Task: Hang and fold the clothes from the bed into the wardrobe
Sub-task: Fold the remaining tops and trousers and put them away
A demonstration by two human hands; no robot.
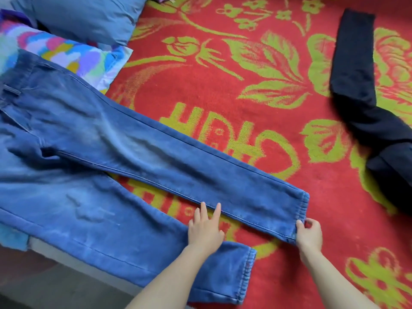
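Note:
Blue jeans [93, 139] lie spread flat on the bed, waist at the left, both legs running to the right. My left hand [205, 228] rests between the two legs with straight fingers touching the inner seam of the far leg. My right hand [308, 234] pinches the near corner of the far leg's elastic cuff. The near leg's cuff lies under my left forearm at the bed's front edge. A black garment [365, 103], loosely folded, lies at the right side of the bed.
A red blanket with a green floral pattern [245, 85] covers the bed. A blue pillow [84, 16] and a multicoloured pillow [73, 56] sit at the upper left. The bed's edge and dark floor [33, 284] show at the lower left.

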